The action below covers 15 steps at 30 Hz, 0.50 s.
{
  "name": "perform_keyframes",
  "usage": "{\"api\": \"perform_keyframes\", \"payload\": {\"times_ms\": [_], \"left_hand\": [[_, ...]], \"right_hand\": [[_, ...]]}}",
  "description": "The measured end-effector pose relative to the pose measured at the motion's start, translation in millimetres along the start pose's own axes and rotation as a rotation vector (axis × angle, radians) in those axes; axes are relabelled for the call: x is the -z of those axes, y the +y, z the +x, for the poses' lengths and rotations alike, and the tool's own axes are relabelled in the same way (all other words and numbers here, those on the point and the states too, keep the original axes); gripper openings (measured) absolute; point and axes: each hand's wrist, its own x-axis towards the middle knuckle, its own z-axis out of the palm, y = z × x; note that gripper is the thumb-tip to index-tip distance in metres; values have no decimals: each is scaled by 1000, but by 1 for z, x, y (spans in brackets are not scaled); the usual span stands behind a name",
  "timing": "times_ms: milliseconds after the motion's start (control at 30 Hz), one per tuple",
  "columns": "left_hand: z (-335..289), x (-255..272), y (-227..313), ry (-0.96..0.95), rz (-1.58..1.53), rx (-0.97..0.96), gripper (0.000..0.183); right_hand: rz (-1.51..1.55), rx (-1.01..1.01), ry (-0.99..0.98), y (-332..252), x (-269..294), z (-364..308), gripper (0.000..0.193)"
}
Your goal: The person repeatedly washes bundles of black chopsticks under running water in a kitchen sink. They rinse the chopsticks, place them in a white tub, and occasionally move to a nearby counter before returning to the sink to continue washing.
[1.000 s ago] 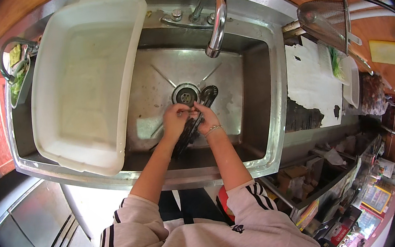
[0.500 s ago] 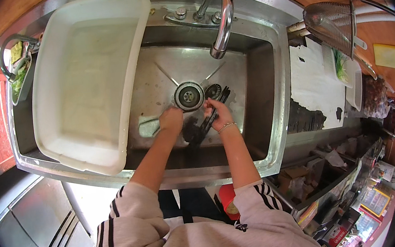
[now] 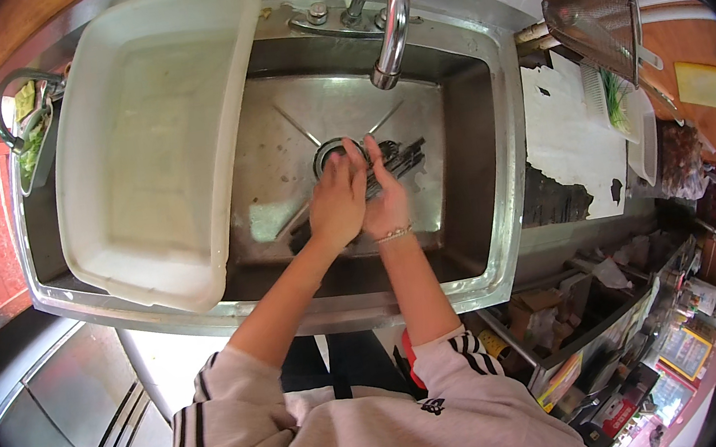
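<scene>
My two hands are close together over the drain of the steel sink [image 3: 474, 164]. My left hand [image 3: 340, 206] has its fingers stretched forward and lies against the palm side of my right hand [image 3: 385, 207], whose fingers also point forward. Nothing shows clearly between them. Partly hidden behind them is the round drain [image 3: 324, 154]. Just right of my right hand, black slotted pieces [image 3: 406, 160] lie on the sink bottom; whether the hand touches them is unclear. A dark patch shows under my left wrist.
A large white tub [image 3: 228, 150] with cloudy water rests across the sink's left side. The curved chrome faucet [image 3: 393, 36] hangs over the back. At right are a mesh strainer [image 3: 591, 27], a white tray with greens [image 3: 641, 140] and a torn white sheet [image 3: 569, 139].
My left hand has moved right and forward to meet my right hand, its fingers now stretched out. My right hand has shifted slightly left, its fingers off the black pieces.
</scene>
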Motion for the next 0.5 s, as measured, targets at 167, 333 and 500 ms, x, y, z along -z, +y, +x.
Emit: {"api": "perform_keyframes", "payload": {"times_ms": [167,333,500], "left_hand": [[0,-24,30,160,157,-100,52],[14,-25,25,214,-499,-40,65],[4,-41,3,-142,-510,-334,62]], "right_hand": [[144,48,1,-1,-20,-3,63],[-25,65,27,-7,-23,-17,56],[-326,192,166,-4,-6,17,33]]}}
